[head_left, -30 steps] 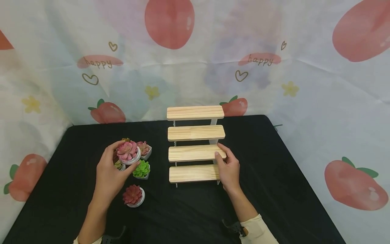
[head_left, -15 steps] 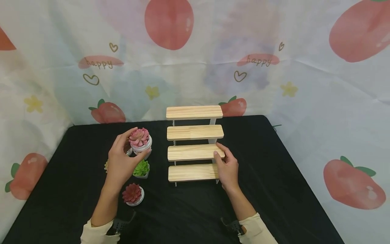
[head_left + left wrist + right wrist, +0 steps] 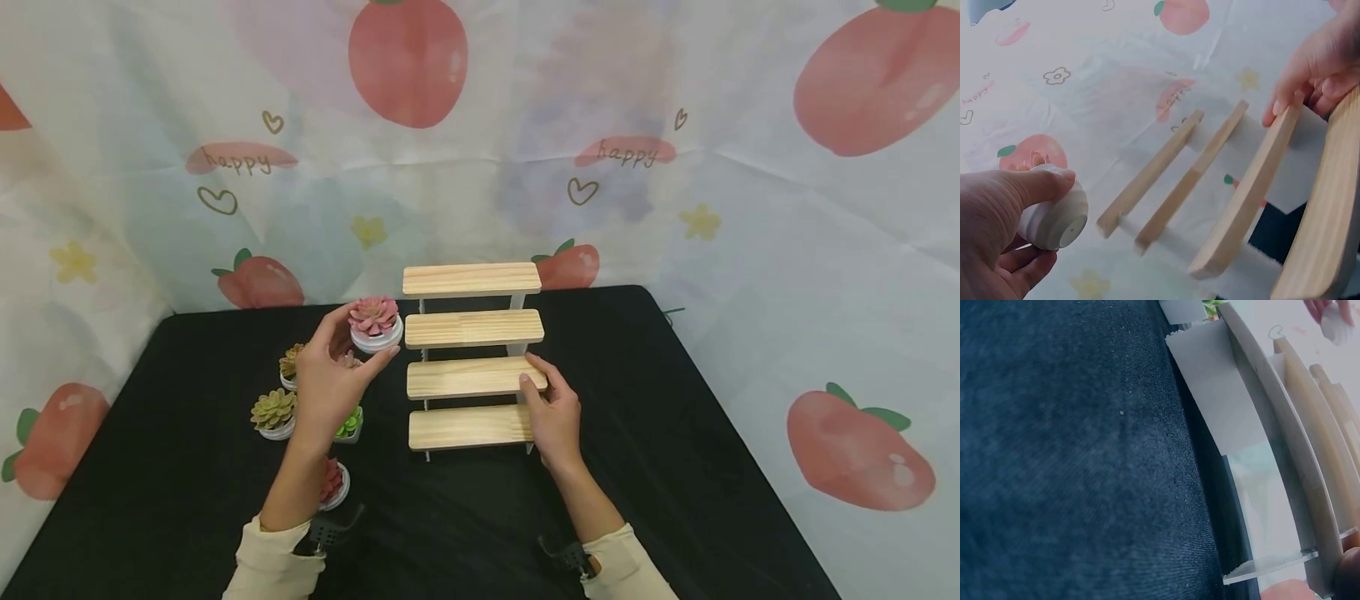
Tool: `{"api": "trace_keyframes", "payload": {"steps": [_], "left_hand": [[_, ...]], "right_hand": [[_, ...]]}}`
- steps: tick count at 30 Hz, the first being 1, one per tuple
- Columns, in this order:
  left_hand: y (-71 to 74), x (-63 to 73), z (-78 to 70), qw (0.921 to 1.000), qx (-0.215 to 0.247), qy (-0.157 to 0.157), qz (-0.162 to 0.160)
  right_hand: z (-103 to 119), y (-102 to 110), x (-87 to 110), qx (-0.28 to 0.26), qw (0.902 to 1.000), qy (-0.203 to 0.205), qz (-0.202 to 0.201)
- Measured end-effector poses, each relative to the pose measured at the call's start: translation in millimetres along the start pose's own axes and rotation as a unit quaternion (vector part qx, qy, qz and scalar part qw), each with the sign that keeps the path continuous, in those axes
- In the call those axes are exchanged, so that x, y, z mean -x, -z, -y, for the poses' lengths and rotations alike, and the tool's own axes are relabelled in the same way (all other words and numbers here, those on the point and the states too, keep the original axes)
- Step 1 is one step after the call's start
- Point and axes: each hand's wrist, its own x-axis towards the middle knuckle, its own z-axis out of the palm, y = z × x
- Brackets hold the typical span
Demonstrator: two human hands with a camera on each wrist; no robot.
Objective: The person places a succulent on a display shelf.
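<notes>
My left hand point(image 3: 326, 396) holds a pink potted succulent point(image 3: 375, 318), thumb and fingers round its white ribbed pot point(image 3: 1054, 219). The pot is up beside the left end of the second board from the top of a four-tier wooden display stand point(image 3: 461, 379). Pale boards rise like steps on light side supports. In the head view, my right hand point(image 3: 557, 421) grips the right end of the second board from the bottom, thumb on top. The left wrist view also shows that right hand point(image 3: 1319, 78) at the board's end. Its fingertips are partly hidden by the board.
Several small potted succulents stand left of the stand: olive point(image 3: 273, 410), brownish point(image 3: 291, 363), bright green point(image 3: 349, 425) and red point(image 3: 333, 483). My left arm partly covers some. Black cloth point(image 3: 465, 525) covers the table. A fruit-print curtain point(image 3: 480, 192) hangs behind.
My left hand has carried the pink succulent right and toward the back, from over the other pots to the stand's left side. My right hand keeps its grip on the board.
</notes>
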Motion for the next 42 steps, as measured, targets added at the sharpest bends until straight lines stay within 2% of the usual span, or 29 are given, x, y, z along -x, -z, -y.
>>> {"api": "trace_keyframes", "payload": {"steps": [7,17,23,33,42], "left_hand": [[-17.6,-12.3,-4.2,0.9999,0.006,0.007,0.011],[-34.0,-32.5,-10.7,0.9992,0.019,0.034,0.005],[-43.4,-45.7,-8.1,0.9994,0.011,0.028,0.015],[-52.6,-54.3,-4.4,0.9992,0.006,0.028,0.026],[-64.9,-67.1,-2.0,0.9997,0.003,0.003,0.025]], "right_hand": [[-40,5,-8.0,0.000,1.0000,0.007,-0.007],[-40,7,-7.7,0.016,0.9997,0.007,-0.017],[-40,5,-6.3,0.019,0.9996,0.008,-0.022],[-39,4,-4.5,0.011,0.9997,0.010,-0.018],[-37,2,-6.0,0.009,0.9996,0.017,-0.021]]}}
